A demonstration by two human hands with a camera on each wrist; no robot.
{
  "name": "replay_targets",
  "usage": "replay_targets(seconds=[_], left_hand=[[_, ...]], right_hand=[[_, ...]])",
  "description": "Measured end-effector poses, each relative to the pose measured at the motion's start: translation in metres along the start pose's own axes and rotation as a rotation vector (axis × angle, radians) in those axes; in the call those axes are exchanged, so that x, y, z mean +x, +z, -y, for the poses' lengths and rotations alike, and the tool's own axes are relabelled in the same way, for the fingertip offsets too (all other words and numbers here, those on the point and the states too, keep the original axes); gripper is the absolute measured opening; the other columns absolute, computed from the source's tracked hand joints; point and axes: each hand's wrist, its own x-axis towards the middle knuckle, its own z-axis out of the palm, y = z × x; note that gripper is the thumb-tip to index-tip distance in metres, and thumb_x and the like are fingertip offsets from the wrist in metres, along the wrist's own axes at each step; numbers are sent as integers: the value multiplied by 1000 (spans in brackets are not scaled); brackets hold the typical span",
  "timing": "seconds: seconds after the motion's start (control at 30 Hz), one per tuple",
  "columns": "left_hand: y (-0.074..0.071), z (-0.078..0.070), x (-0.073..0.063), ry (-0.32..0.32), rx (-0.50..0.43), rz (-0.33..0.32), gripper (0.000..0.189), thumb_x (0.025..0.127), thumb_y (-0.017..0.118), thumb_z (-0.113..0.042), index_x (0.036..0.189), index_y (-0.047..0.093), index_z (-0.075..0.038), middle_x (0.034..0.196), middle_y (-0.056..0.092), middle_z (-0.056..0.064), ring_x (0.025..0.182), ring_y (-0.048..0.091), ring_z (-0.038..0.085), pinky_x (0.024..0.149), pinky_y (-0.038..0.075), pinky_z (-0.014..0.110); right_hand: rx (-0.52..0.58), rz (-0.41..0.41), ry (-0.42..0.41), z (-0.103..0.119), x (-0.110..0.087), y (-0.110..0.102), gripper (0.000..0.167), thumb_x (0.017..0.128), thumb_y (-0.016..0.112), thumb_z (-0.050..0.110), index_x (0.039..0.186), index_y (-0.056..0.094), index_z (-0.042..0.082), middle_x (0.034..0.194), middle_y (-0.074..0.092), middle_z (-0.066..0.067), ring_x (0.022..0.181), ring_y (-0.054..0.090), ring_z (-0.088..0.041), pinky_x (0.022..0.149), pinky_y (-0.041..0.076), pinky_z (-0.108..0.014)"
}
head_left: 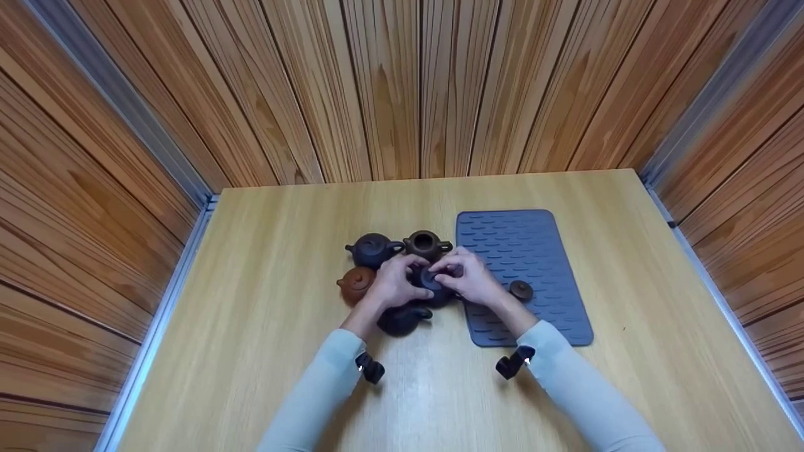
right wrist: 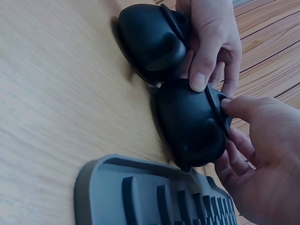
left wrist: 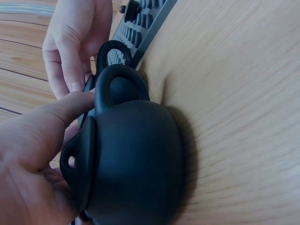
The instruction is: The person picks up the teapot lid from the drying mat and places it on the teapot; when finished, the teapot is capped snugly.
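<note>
A dark teapot (head_left: 434, 294) sits between my two hands on the table, right at the left edge of the grey mat. My left hand (head_left: 396, 284) holds its body, the thumb pressed on the side, as the right wrist view shows. With thumb and fingers my right hand (right wrist: 272, 154) pinches the teapot's lid (right wrist: 217, 110), which lies over the opening. Beneath my left wrist stands a black lidded teapot (left wrist: 136, 154), its handle close to the left thumb. The left palm hides part of that lid.
Behind my hands are a dark lidded teapot (head_left: 372, 250) and a brown teapot (head_left: 425, 243) with its mouth uncovered. A reddish-brown teapot (head_left: 356, 284) stands at the left. The grey ridged mat (head_left: 527, 245) bears a small brown lid (head_left: 521, 290) beside my right wrist.
</note>
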Motion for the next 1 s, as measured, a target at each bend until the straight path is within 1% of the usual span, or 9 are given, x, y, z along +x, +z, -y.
replay_targets(seconds=[0.17,0.3,0.33,0.43,0.53,0.57,0.73,0.9,1.0], left_hand=[[0,0,0,-3,-8,1,62,82,101,-20,138,76,-11,140,74,21,128,74,38,115,55,53],[1,4,2,10,5,-9,61,81,101,-21,136,77,-10,138,75,20,125,75,36,112,57,50],[1,4,2,10,5,-10,61,81,101,-20,137,77,-10,138,75,20,125,75,36,113,57,50],[0,3,2,8,4,-11,61,81,101,-20,137,77,-10,137,75,20,125,75,36,113,56,51],[-1,1,2,6,-6,-5,61,82,101,-19,137,76,-10,137,75,21,126,75,37,114,56,52],[-1,1,2,10,-4,-5,61,82,101,-19,137,77,-11,136,75,21,125,75,37,114,56,52],[-1,0,2,18,4,-3,59,82,101,-19,135,77,-12,135,75,20,124,75,37,113,56,52],[-1,-1,0,-3,0,7,59,83,101,-19,136,77,-13,138,74,20,127,73,37,114,55,53],[-1,-1,-1,-14,3,9,59,83,101,-19,137,76,-12,139,73,21,128,72,37,115,55,53]], right_hand=[[35,13,-11,1,0,0,17,97,84,1,114,86,1,115,67,-23,106,72,-33,87,55,-15],[24,29,-22,1,-1,-3,20,98,83,2,118,85,0,116,68,-23,107,71,-30,90,55,-17],[19,36,-23,1,-1,-4,21,99,83,3,119,85,0,116,69,-24,107,72,-31,91,57,-19],[-2,52,-30,1,-1,-8,24,100,82,4,123,83,0,120,72,-25,109,73,-35,97,62,-34],[-13,58,-36,1,-1,-12,26,100,82,5,126,82,1,125,74,-26,114,73,-41,101,64,-48],[-14,57,-38,1,-1,-14,26,100,81,5,126,82,1,126,74,-26,114,73,-41,102,63,-50],[-23,61,-36,0,-3,-21,28,101,80,5,129,81,2,130,77,-24,116,75,-41,103,63,-51],[-15,59,-25,1,-8,-32,30,103,78,4,133,80,1,132,76,-24,120,74,-45,106,61,-58],[-27,38,-19,1,-11,-40,29,104,78,4,133,80,1,132,77,-22,121,74,-47,105,61,-58]])
